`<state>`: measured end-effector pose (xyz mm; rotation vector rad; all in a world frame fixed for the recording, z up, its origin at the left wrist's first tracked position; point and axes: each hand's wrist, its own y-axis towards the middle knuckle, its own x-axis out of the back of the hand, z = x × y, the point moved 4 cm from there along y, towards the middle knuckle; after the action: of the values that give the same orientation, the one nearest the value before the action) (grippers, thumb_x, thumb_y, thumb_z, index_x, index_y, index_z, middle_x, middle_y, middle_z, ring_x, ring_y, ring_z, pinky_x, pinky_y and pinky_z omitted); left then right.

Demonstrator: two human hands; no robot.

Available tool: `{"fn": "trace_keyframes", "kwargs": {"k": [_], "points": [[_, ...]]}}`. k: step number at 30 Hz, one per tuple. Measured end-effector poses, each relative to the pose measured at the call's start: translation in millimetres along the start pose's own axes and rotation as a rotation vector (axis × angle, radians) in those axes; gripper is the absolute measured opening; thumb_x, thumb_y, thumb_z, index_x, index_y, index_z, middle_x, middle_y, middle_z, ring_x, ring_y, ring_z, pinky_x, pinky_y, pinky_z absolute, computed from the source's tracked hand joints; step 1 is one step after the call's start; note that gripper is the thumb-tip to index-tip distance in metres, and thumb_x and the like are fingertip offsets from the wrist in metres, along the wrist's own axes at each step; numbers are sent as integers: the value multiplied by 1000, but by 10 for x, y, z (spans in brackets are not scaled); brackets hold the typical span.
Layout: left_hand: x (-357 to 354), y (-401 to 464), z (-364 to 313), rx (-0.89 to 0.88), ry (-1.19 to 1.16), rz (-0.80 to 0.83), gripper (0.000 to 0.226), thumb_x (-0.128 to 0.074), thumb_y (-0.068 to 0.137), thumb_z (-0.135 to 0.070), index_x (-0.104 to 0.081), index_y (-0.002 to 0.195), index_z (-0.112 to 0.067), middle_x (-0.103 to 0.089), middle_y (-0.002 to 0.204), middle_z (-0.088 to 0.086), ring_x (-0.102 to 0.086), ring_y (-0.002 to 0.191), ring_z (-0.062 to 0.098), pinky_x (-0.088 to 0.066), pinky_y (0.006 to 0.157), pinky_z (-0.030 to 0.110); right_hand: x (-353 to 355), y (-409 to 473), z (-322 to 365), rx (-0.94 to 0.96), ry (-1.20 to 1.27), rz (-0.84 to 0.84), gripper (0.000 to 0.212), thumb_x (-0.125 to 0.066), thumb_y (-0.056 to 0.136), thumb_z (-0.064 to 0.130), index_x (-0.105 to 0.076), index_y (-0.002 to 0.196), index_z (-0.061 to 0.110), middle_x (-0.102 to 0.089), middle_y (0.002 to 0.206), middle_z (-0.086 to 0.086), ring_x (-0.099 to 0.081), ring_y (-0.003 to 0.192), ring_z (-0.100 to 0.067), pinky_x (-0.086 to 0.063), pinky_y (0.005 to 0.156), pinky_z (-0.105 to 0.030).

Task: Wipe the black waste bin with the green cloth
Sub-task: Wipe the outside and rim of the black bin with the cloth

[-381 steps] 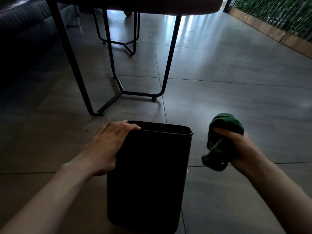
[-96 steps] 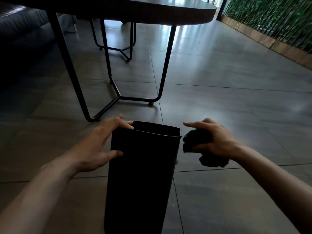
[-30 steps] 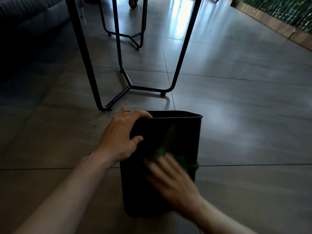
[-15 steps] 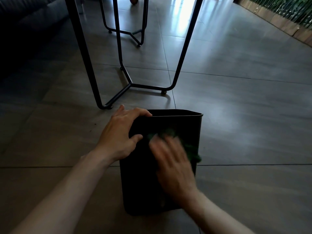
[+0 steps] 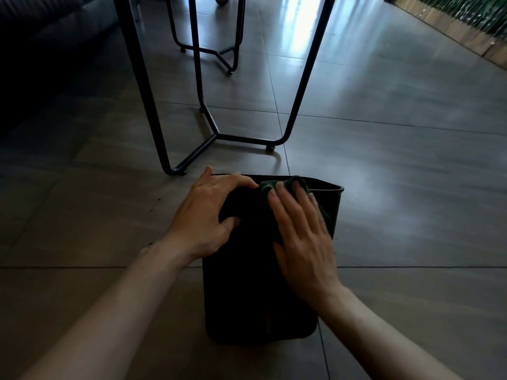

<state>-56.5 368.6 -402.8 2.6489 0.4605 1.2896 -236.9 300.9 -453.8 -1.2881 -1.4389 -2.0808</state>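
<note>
The black waste bin (image 5: 247, 303) stands on the tiled floor right in front of me, tilted toward me. My left hand (image 5: 208, 215) grips its near left top corner, fingers over the rim. My right hand (image 5: 301, 237) lies flat on the bin's front wall near the rim and presses the green cloth (image 5: 290, 185) against it. The cloth peeks out above my fingertips and along the hand's right side; most of it is hidden under the palm.
A black metal table frame (image 5: 219, 135) stands on the floor just beyond the bin, with a second frame (image 5: 219, 52) further back. A dark sofa (image 5: 41, 37) fills the far left. A wooden planter edge (image 5: 461, 37) runs along the far right.
My right hand has slid the green cloth up the bin's front wall, from the middle to just under the rim. My left hand keeps its grip on the corner.
</note>
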Motion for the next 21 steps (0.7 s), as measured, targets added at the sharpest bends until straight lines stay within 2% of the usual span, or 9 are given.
{"fn": "trace_keyframes", "kwargs": {"k": [2, 4, 6, 7, 9, 11, 16, 18, 21], "points": [[-2, 3, 9, 15, -13, 5, 67, -79, 73, -6, -58, 127, -39, -59, 123, -25, -50, 129, 1, -4, 127, 31, -118, -242, 136, 131, -32, 56, 58, -49, 105, 22, -31, 160, 14, -35, 162, -11, -27, 154, -34, -20, 128, -54], [0, 6, 9, 34, -19, 16, 67, -82, 74, -9, -56, 126, -42, -59, 126, -24, -48, 132, 2, -5, 128, 35, -284, -779, 361, 499, -129, 217, 63, -61, 100, 25, -36, 158, 18, -42, 154, -6, -39, 145, -33, -22, 127, -53], [-10, -8, -4, 36, -14, 30, 66, -82, 75, -12, -55, 126, -44, -60, 127, -23, -48, 132, 2, -6, 129, 39, -377, -1277, 434, 806, -295, 485, 84, -80, 82, 41, -38, 153, 24, -43, 152, 3, -44, 141, -22, -20, 125, -50], [-11, -19, -9, 33, -15, 29, 65, -82, 75, -13, -55, 126, -44, -61, 127, -23, -47, 132, 1, -7, 129, 39, -393, -1383, 395, 847, -350, 551, 92, -83, 75, 50, -37, 150, 27, -42, 152, 6, -45, 141, -16, -19, 125, -47], [2, -31, -14, 31, -19, 19, 65, -81, 76, -13, -55, 127, -43, -61, 127, -23, -46, 131, -1, -6, 129, 38, -312, -1303, 319, 842, -323, 524, 86, -81, 77, 52, -38, 148, 27, -46, 149, 4, -51, 137, -12, -22, 126, -43], [10, -31, -18, 26, -19, 21, 65, -81, 75, -11, -55, 127, -41, -62, 126, -21, -49, 129, 0, -6, 129, 38, -150, -991, 225, 757, -144, 336, 56, -65, 98, 31, -47, 151, 25, -54, 147, -1, -52, 137, -23, -26, 126, -48], [10, -20, -30, 15, -5, 32, 64, -79, 73, -8, -58, 126, -37, -65, 123, -20, -54, 126, 5, -7, 128, 39, 188, 0, -135, 97, 100, 12, 48, -44, 108, 23, -42, 156, 19, -39, 163, -6, -25, 156, -29, -29, 125, -52], [13, -15, -13, 19, 2, 28, 64, -78, 73, -8, -58, 126, -37, -65, 123, -19, -54, 127, 8, -4, 127, 35, 125, -1, -72, 88, 99, -9, 46, -44, 109, 19, -45, 155, 16, -42, 161, -8, -28, 155, -30, -31, 123, -53], [9, -5, -7, 30, -8, 25, 64, -79, 74, -9, -57, 126, -39, -64, 123, -19, -52, 129, 7, -2, 127, 33, -129, -642, 212, 419, 35, 140, 45, -56, 105, 16, -51, 150, 17, -54, 148, -8, -47, 143, -32, -34, 122, -53]]}}
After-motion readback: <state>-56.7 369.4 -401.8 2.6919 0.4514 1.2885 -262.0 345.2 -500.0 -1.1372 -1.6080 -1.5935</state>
